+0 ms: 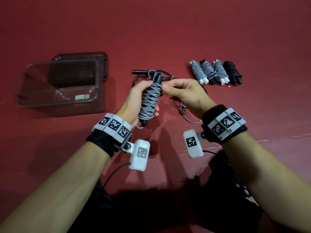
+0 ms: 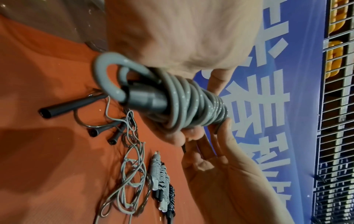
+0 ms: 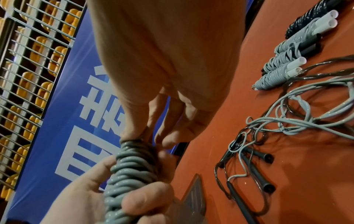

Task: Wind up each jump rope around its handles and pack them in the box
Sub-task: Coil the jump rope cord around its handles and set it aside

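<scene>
Your left hand (image 1: 134, 101) grips the grey wound jump rope (image 1: 149, 100), held up just right of the clear box (image 1: 58, 86). Right hand (image 1: 183, 93) pinches its top coil. Four wound bundles (image 1: 216, 72) lie farther right.

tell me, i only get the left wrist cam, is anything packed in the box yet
Observer: No. In the head view the clear box lies open to the left of the hands, and no rope shows inside it.
Operator: how many are wound and waiting
Observer: Four wound bundles lie in a row to the right: three grey and one black.
Operator: what's the right hand doing up top
Observer: The right wrist view shows the right hand pinching the top turn of the held rope, which the left hand grips.
</scene>
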